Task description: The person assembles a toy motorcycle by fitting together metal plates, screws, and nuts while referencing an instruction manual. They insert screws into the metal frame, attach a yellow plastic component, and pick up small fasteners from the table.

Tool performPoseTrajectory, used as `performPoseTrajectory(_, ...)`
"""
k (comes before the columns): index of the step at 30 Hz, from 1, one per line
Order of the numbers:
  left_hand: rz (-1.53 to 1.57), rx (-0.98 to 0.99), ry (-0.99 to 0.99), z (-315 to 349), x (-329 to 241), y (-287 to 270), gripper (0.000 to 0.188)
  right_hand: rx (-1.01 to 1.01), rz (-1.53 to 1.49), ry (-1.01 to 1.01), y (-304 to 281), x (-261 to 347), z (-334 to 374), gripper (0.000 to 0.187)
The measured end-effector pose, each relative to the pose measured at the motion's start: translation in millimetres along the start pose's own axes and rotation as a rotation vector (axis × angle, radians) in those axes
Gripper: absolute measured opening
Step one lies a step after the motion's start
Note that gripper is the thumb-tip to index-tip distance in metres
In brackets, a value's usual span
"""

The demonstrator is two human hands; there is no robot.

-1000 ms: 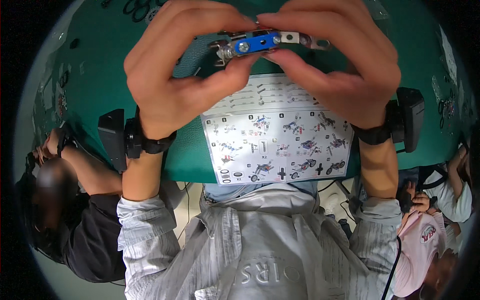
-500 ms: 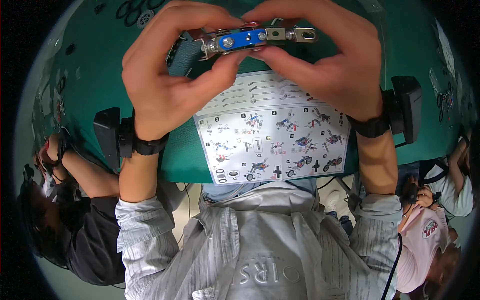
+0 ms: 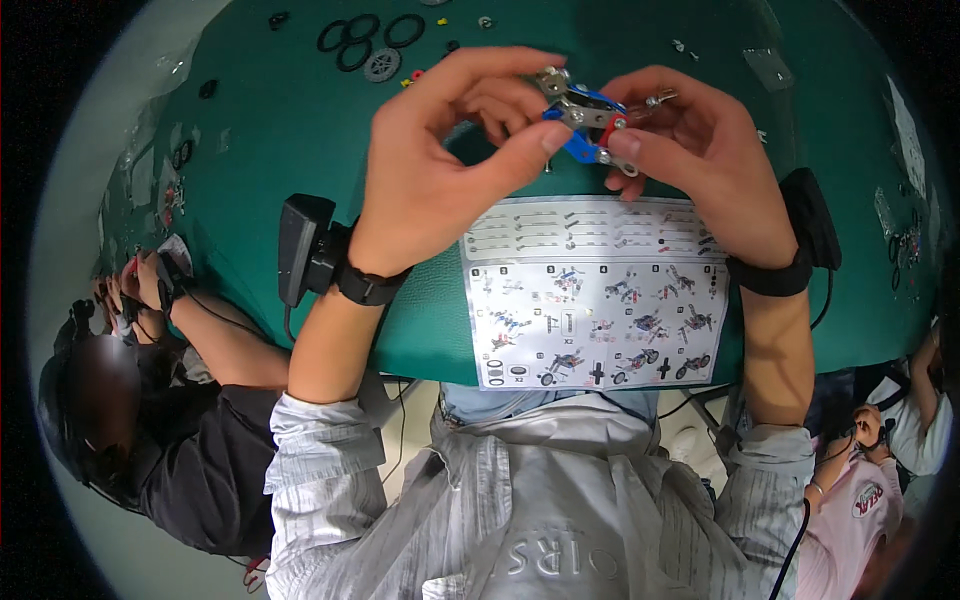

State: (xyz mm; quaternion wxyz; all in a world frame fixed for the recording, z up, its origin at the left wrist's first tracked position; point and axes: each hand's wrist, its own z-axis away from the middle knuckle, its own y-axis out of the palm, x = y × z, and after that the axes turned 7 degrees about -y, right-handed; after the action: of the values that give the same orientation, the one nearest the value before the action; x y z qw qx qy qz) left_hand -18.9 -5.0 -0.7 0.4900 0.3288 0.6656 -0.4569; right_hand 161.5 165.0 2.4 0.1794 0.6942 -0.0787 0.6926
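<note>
Between my two hands is a small partly built model motorcycle frame [image 3: 590, 122], made of blue, red and silver perforated strips joined with screws. My left hand [image 3: 450, 150] grips its left end, thumb in front and index finger stretched over the top. On the right end, my right hand [image 3: 700, 160] pinches it by the red part with thumb and fingers. The frame is held tilted above the table. Below it lies a printed instruction sheet [image 3: 600, 290] with rows of parts and step pictures of a motorcycle.
Several black rubber tyres [image 3: 405, 30] and a grey spoked wheel [image 3: 382, 66] lie at the far left of the green table [image 3: 270, 200], with small yellow and red pieces nearby. A clear plastic bag [image 3: 767, 68] is at the far right. Other people sit on both sides.
The frame has been turned from side-on to a slanted pose, showing more blue and red strips. Both hands have shifted their grip and sit lower in view; more of the far table shows.
</note>
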Motion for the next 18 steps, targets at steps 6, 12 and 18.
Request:
performPoseTrajectory(6,-0.081,0.025,-0.043,1.0,-3.8,-1.6,0.045,0.016,0.021,-0.01,2.5,-2.8,-0.9,0.037)
performPoseTrajectory(12,-0.016,-0.02,-0.073,-0.6,-3.1,-3.3,0.047,0.029,0.045,-0.134,4.8,-7.5,-0.3,0.05)
performPoseTrajectory(18,0.018,-0.028,-0.079,-0.1,-2.0,-1.4,0.047,0.033,0.025,-0.107,1.9,-7.6,-0.3,0.051)
